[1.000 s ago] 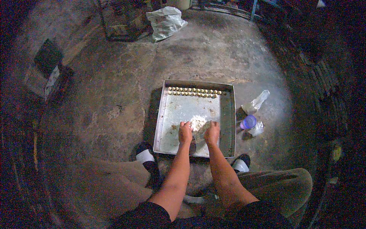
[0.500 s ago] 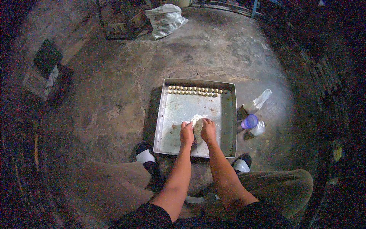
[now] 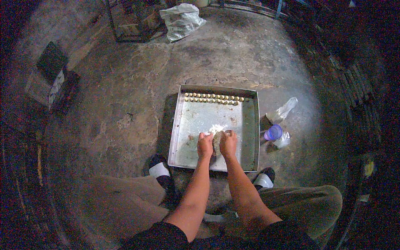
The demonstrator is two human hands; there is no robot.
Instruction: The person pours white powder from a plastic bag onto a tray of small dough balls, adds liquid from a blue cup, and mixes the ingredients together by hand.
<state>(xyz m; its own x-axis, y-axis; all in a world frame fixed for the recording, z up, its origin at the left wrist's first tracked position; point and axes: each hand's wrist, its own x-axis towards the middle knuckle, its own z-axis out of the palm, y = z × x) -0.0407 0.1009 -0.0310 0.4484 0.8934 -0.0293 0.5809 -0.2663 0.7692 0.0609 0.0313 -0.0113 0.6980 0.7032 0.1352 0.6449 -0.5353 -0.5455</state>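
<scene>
A square metal tray with raised sides lies on the floor in front of me. Two rows of small round pale balls line its far side. Close to the near side, a small heap of white powder or crumbs sits just beyond my fingertips. My left hand and my right hand face each other there, fingers curled inward. Between them shows a greyish-beige mass, partly covered by the hands; its kind is unclear. Both hands are closed at its sides, and what the fingertips pinch is hidden.
On the floor right of the tray stand a purple cup and two clear plastic bags, one longer bag lying farther off. A white sack rests at the back. My feet flank the tray's near corners. A dark box stands far left.
My right fingers have curled in a little more and drawn slightly nearer to me. The left hand has barely shifted. The tray and balls stay as they were.
</scene>
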